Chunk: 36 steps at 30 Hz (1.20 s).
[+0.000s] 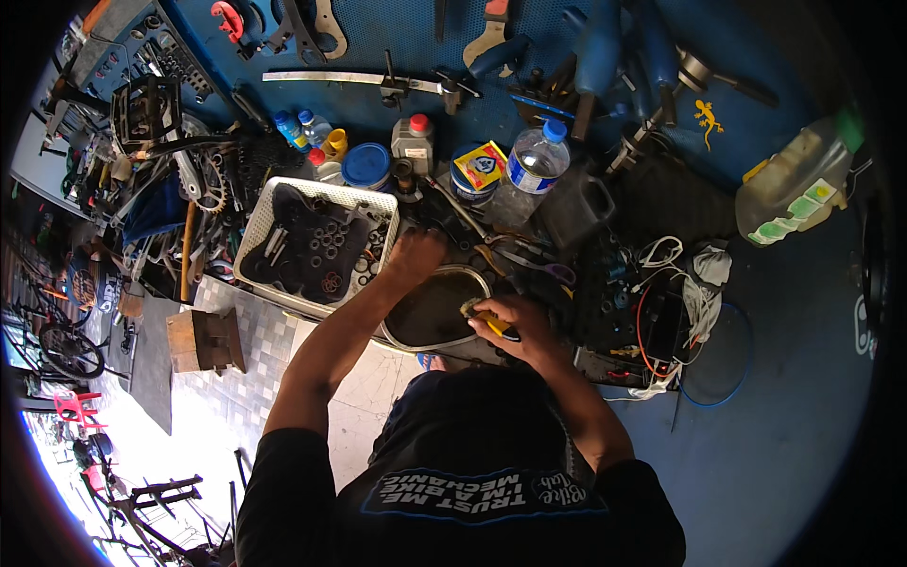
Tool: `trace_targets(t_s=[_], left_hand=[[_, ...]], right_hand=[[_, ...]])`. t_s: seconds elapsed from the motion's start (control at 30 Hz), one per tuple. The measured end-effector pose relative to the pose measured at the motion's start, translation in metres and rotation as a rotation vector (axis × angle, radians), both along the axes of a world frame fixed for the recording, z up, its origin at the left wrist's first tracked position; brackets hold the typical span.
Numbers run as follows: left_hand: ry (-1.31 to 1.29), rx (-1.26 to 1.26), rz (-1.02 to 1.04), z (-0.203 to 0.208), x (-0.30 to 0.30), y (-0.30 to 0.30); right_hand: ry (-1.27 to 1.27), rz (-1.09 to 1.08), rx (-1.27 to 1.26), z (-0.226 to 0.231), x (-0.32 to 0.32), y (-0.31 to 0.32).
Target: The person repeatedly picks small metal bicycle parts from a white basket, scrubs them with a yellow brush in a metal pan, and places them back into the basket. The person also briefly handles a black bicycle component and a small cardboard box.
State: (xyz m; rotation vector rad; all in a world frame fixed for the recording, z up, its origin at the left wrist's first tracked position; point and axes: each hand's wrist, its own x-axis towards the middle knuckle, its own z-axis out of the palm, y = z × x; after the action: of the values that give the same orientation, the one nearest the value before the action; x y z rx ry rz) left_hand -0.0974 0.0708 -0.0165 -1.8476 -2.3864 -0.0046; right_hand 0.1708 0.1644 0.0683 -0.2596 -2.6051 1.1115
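Close in front of me is a rounded basin with a pale rim and dark contents. My right hand is wrapped round a yellow-and-black brush at the basin's right side. Its pale bristle end points left over the basin. At the basin's far left edge is my left hand, between it and a white perforated tray. The fingers of that hand are dark and mostly hidden, so I cannot make out whether they hold anything. Metal rings and other small parts lie on dark cloth in the tray.
Behind the basin stand a clear bottle with a blue cap, a grey bottle and a blue-lidded tub. Purple-handled scissors lie right of them. White cables tangle farther right. Tools hang on the blue pegboard.
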Motion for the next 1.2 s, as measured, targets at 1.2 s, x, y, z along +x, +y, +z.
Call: trace_targets(t_s=[1.2], left_hand=[[-1.649,0.864,0.533,0.021,0.093,-0.068]], right_hand=[[0.007,-0.178,-0.404,-0.042,-0.025,-0.007]])
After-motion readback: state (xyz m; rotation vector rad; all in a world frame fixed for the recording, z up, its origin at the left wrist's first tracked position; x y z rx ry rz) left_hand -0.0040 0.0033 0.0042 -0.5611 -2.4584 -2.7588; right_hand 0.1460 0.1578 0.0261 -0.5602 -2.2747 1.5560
